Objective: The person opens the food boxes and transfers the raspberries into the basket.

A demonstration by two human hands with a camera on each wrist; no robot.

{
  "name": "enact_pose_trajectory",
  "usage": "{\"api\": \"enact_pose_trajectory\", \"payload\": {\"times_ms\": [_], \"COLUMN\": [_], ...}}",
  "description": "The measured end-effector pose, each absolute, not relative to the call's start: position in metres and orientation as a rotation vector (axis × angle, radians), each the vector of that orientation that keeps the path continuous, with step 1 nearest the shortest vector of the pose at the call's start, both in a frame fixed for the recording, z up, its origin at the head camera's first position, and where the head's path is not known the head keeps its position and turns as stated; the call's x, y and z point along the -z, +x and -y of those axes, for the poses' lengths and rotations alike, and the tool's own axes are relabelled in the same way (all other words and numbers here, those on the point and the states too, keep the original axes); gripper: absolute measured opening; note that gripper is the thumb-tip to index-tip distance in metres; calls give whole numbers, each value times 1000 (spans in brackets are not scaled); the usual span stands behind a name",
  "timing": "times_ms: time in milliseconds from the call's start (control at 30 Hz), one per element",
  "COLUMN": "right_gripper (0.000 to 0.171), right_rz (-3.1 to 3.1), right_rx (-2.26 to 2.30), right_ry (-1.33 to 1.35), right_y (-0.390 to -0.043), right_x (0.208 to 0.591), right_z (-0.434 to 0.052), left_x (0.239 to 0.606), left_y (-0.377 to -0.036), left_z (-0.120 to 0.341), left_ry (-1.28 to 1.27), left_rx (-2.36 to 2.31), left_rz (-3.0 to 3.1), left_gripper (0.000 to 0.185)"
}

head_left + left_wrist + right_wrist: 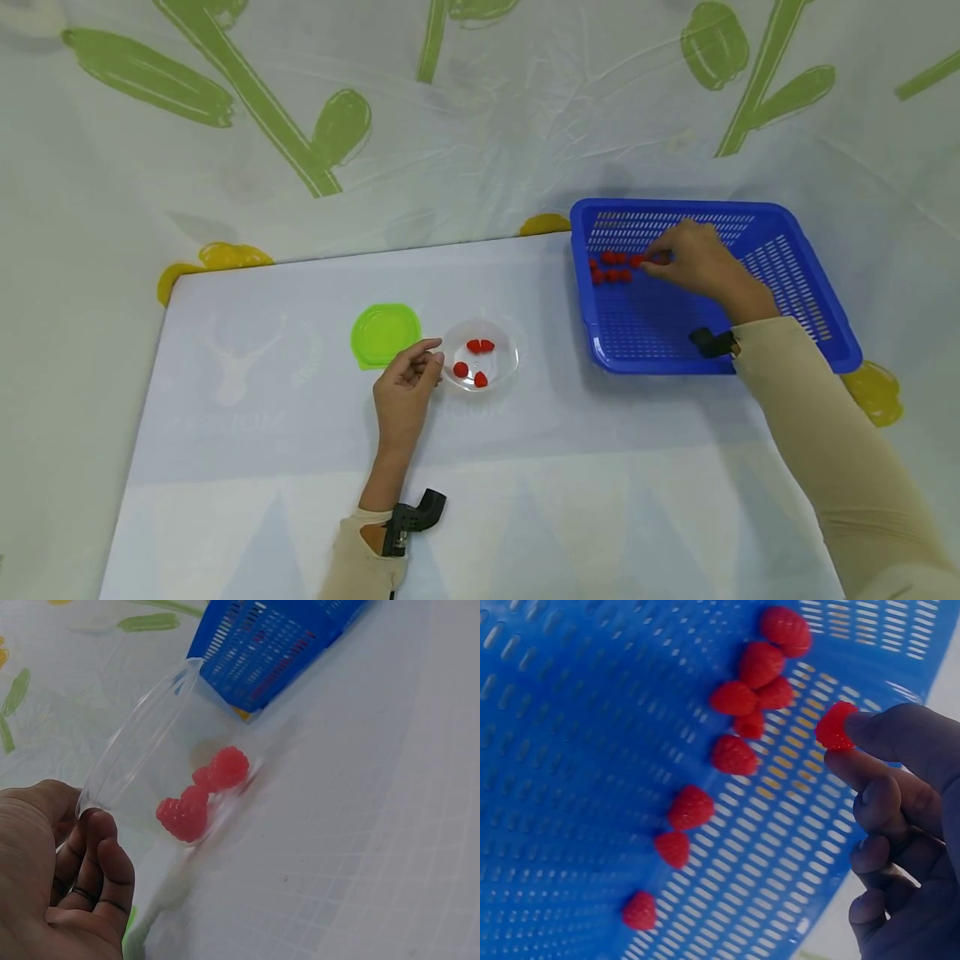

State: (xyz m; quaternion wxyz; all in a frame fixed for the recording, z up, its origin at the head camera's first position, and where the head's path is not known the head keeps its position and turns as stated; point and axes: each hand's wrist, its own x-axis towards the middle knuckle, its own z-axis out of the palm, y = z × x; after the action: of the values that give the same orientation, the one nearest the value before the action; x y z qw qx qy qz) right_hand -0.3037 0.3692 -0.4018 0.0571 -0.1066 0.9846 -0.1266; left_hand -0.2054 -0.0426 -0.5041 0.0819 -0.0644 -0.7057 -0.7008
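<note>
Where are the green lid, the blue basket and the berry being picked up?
green lid (384, 333), head view, middle of its top.
blue basket (810, 283), head view, right slotted wall.
pinched raspberry (834, 726), right wrist view, its red side.

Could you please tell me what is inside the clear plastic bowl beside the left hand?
The clear bowl holds four red raspberries, loose on its bottom. The left hand holds its near rim. Nothing covers the bowl; the green lid lies beside it on the table.

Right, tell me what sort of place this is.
Probably a staged tabletop sorting setup, not a kitchen: a white table, a leaf-printed cloth backdrop, and a blue slotted plastic basket of red raspberries.
</note>
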Motion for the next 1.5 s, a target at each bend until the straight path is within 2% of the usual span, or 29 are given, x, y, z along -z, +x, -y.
{"api": "enact_pose_trajectory", "payload": {"times_ms": [667,1200,1500], "right_gripper": [25,22,24], "right_rz": [-2898,-2882,-2853], "right_rx": [293,180,160], "right_ry": [-161,-262,-222], "right_y": [-315,-323,-320], "right_x": [418,430,427], "right_z": [-377,-384,-380], "left_x": [501,501,501], "left_y": [-205,-208,-206], "left_z": [44,41,42], "left_ry": [-192,-165,-172], "left_rx": [2069,2114,2108], "left_rz": [2131,2117,2105], "left_gripper": [24,24,24]}}
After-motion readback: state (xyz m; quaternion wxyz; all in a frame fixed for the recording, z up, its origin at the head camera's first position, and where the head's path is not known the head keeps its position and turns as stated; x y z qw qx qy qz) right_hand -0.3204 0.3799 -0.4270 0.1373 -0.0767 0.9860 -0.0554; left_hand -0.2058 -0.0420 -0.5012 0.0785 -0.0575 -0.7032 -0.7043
